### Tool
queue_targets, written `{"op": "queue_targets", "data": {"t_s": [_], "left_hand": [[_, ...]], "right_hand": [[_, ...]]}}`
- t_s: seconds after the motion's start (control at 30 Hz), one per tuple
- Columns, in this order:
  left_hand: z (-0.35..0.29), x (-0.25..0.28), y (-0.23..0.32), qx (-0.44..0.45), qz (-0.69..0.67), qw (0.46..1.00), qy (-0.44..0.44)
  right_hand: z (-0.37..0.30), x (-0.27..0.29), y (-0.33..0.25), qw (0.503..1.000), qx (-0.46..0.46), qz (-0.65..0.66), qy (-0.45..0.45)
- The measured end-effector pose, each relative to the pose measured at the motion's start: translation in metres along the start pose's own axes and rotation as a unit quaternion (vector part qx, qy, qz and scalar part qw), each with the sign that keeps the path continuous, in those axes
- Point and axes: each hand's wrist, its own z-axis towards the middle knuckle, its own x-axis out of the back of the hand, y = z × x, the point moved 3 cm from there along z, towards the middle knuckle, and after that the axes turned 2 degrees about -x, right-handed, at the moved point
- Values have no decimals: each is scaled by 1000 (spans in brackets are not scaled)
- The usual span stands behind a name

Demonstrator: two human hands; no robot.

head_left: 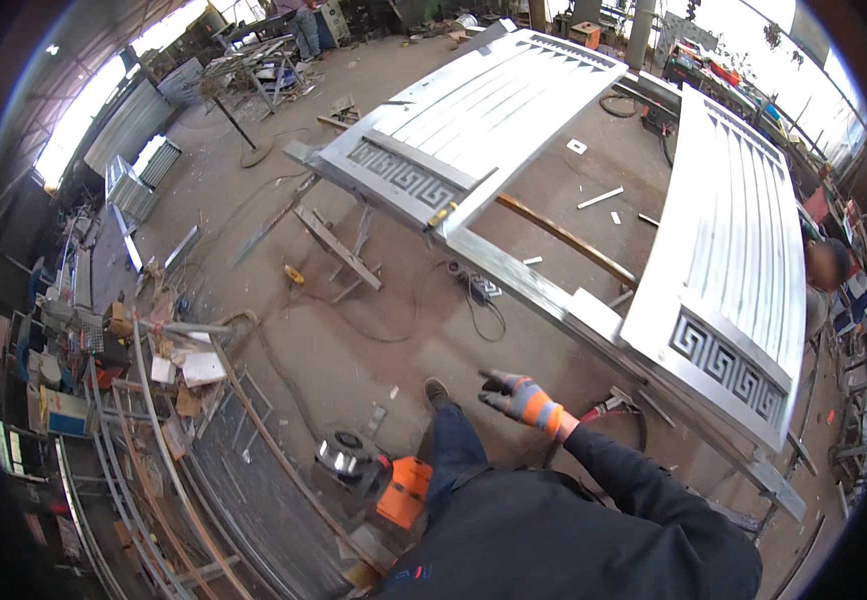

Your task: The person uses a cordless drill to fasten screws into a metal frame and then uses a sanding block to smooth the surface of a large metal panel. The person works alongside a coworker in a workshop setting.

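My right hand (526, 400), in a grey glove with orange bands, hangs in the air over the concrete floor. Its fingers are stretched out and apart, and nothing shows in them. Beyond it and to the right runs a long metal support beam (514, 272). Two silvery ribbed metal gate panels with Greek-key patterned bands lie across the supports: a wide left panel (489, 105) and a narrower right panel (729, 230). My hand touches neither. A yellow-handled tool (441, 215) rests at the left panel's near corner. My left hand is outside the picture.
An orange case (405, 491) and a machine (352, 460) sit by my leg. A corded power tool (474, 284) and a red hose fitting (609, 405) lie on the floor. Metal rails (169, 430) fill the lower left. Another person (828, 264) is beyond the right panel.
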Motion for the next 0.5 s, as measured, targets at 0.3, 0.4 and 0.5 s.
{"op": "queue_targets", "data": {"t_s": [0.3, 0.4, 0.5], "left_hand": [[281, 314, 382, -218, 134, 965, 54], [360, 423, 572, -242, -38, 964, 106], [386, 477, 730, -318, -210, 923, 56]], "right_hand": [[432, 89, -67, 912, -155, -256, 280], [505, 117, -63, 902, -245, -240, 263], [539, 127, -48, 895, -284, -227, 260]]}}
